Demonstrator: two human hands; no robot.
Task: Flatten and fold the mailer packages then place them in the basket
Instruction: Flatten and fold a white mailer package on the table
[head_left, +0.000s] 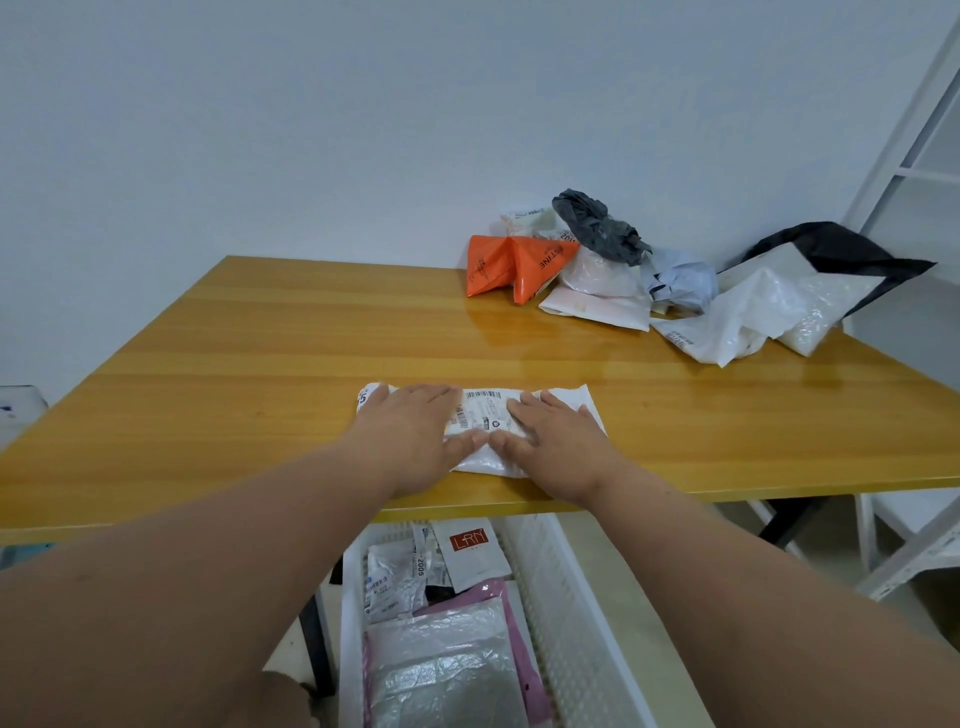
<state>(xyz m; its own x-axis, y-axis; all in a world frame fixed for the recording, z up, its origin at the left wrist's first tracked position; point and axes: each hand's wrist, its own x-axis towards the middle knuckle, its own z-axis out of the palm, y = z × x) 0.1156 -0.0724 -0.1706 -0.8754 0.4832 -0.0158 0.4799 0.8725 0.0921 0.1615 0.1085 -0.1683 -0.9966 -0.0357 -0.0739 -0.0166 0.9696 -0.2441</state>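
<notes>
my left hand (410, 431) and right hand (558, 441) — fingers straight, pressing the white mailer (483, 415) flat | near the surface (260, 364) front edge — basket (571, 597) below

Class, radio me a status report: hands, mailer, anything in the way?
Left hand and right hand flat, pressing white mailer at table's near edge. Basket below, part filled. Nothing in the way.
</notes>
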